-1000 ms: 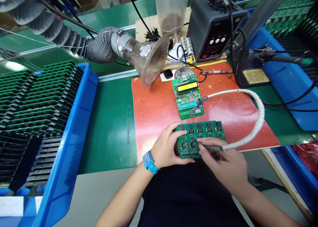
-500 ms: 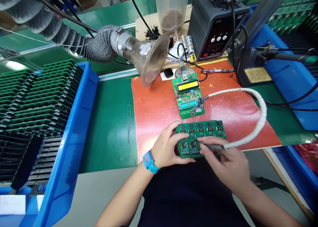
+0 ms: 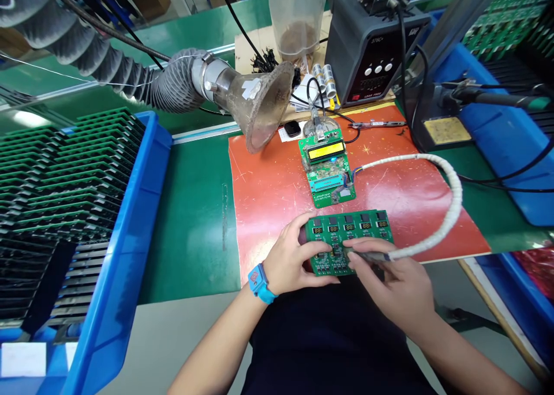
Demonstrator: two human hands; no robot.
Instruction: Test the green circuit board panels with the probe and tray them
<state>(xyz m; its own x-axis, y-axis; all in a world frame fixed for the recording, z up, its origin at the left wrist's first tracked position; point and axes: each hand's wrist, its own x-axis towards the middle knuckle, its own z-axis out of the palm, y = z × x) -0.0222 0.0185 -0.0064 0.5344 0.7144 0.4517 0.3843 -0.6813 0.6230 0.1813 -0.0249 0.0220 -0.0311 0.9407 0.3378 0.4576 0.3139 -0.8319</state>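
Observation:
A green circuit board panel (image 3: 322,266) with a row of small two-digit displays lies at the table's front edge. My left hand (image 3: 294,254) grips its left end, thumb along the near edge and a finger lying across the face. In my right hand (image 3: 396,279) is a probe (image 3: 370,256) on a white-wrapped cable, pinched between thumb and fingers, its tip against the middle of the panel. Where exactly the tip touches is hidden by my fingers. The cable (image 3: 454,204) loops back to a green programmer board (image 3: 331,167) with a lit yellow screen.
An orange-red mat (image 3: 272,199) covers the work area. To the left stands a blue bin (image 3: 142,170) of racked boards; another blue bin (image 3: 471,101) is at right. A fume funnel (image 3: 268,106) hangs at the back, near a grey soldering station (image 3: 376,49).
A finger of my left hand has shifted slightly down across the panel, uncovering the leftmost display. My right hand keeps the probe at nearly the same spot.

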